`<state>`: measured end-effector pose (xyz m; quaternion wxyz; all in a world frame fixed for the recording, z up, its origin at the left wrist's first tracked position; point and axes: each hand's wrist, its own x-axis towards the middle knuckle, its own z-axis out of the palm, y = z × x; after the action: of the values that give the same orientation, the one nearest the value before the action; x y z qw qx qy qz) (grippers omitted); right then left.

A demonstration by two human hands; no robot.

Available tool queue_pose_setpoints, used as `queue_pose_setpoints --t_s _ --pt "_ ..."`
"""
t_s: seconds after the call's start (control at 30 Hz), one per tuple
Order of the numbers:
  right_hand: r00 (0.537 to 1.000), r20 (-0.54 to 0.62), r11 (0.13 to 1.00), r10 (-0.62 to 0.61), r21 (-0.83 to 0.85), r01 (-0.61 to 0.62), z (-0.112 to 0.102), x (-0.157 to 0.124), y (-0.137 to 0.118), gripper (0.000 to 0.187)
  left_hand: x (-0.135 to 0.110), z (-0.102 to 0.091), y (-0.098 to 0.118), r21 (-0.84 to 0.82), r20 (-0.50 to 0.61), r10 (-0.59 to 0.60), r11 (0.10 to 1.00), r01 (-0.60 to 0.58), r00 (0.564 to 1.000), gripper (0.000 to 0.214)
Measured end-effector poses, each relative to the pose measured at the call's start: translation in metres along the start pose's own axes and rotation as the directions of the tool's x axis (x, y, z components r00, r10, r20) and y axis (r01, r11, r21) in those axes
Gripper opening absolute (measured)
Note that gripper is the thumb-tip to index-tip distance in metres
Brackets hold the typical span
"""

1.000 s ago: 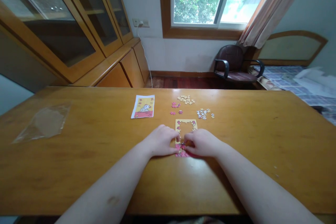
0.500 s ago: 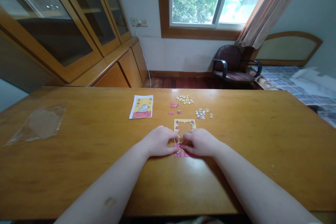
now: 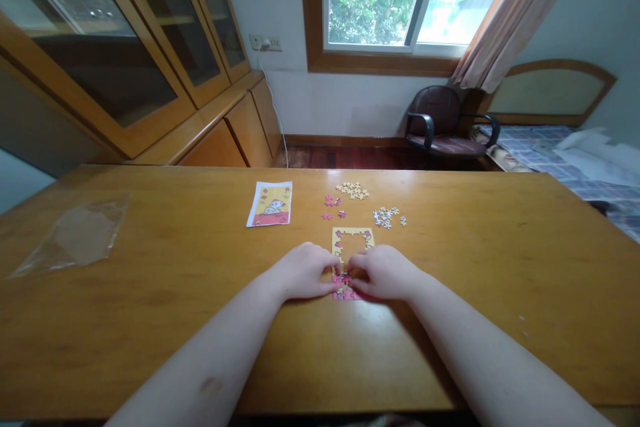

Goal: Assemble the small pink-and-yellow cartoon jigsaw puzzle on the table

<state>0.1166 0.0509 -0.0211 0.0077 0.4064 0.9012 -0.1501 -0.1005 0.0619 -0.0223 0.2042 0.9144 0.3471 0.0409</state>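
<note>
A small part-built jigsaw puzzle [image 3: 353,238], with a yellow border on top and pink pieces below, lies on the wooden table [image 3: 475,260] in front of me. My left hand [image 3: 305,271] rests on its left edge with the fingers curled and pinched at the pink part. From the right, my right hand [image 3: 383,272] meets it there, its fingers also pinched on the pink pieces. The hands cover the puzzle's lower half. I cannot make out whether a loose piece is between the fingertips.
Beyond the puzzle lie loose pieces: a cream pile [image 3: 353,190], a few pink ones [image 3: 332,205], a pale pile [image 3: 386,216]. A reference picture card [image 3: 271,203] lies at the left, a clear plastic bag [image 3: 75,235] at the far left. Behind the table stand cabinets and a chair [image 3: 443,123].
Both hands stay at the puzzle's lower part with only slight finger movement. The view has shifted a little.
</note>
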Motion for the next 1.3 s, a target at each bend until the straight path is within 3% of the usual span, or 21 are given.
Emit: queue_pose_setpoints --t_s 0.3,0.67,0.97,1.17,1.3 --pt "0.999 -0.027 0.999 -0.039 0.032 0.040 0.002 0.000 0.003 0.023 0.000 -0.001 0.002 -0.034 -0.009 -0.009 0.999 0.009 1.000 0.022" --pt "0.976 -0.084 0.967 -0.199 0.148 0.209 0.006 -0.002 0.006 0.023 0.001 -0.001 -0.006 -0.060 -0.067 -0.085 0.995 0.081 0.994 0.022" --pt "0.980 -0.049 0.962 -0.192 0.190 0.198 0.005 -0.001 0.006 0.025 0.003 -0.001 -0.008 -0.080 -0.112 -0.130 0.989 0.121 0.985 0.019" --pt "0.978 -0.040 0.960 -0.205 0.188 0.209 0.002 -0.001 0.005 0.023 0.004 0.001 -0.010 -0.061 -0.062 -0.130 0.990 0.126 0.990 0.018" --pt "0.987 -0.160 0.997 -0.024 0.074 0.036 0.002 0.003 0.009 0.026 0.003 0.000 -0.010 -0.067 -0.056 -0.144 0.988 0.140 0.988 0.019"
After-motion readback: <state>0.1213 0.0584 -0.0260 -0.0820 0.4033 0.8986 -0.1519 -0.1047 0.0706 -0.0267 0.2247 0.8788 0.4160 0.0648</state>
